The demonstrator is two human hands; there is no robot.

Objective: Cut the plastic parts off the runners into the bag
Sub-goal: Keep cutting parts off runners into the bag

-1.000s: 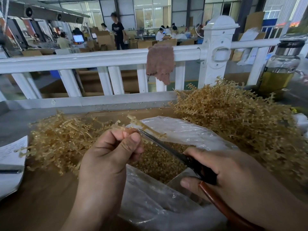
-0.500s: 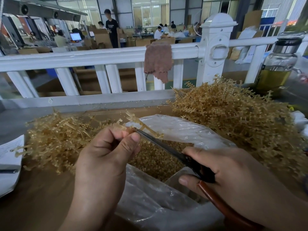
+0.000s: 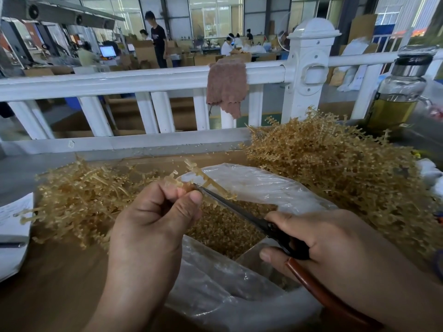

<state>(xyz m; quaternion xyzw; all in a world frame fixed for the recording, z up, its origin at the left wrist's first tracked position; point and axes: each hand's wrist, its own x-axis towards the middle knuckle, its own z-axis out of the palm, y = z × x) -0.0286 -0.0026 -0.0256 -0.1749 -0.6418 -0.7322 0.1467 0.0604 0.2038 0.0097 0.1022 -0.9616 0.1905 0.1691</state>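
No text can be read with certainty. Far left of the white fence post [image 3: 311,68], at the table's edge, a sheet of paper [image 3: 14,212] carries rows of fine print, too small and blurred to make out. Right of the post, the dark lid band [image 3: 416,60] of a glass bottle [image 3: 398,92] bears a pale mark, perhaps a logo, that does not resolve. Well left of the post, in the background, a lit monitor [image 3: 107,51] shows illegible content, and a standing person's black shirt [image 3: 158,37] has a small pale chest print, also illegible. Below and left of the post, a small sticker [image 3: 71,144] on the lower rail is unreadable.
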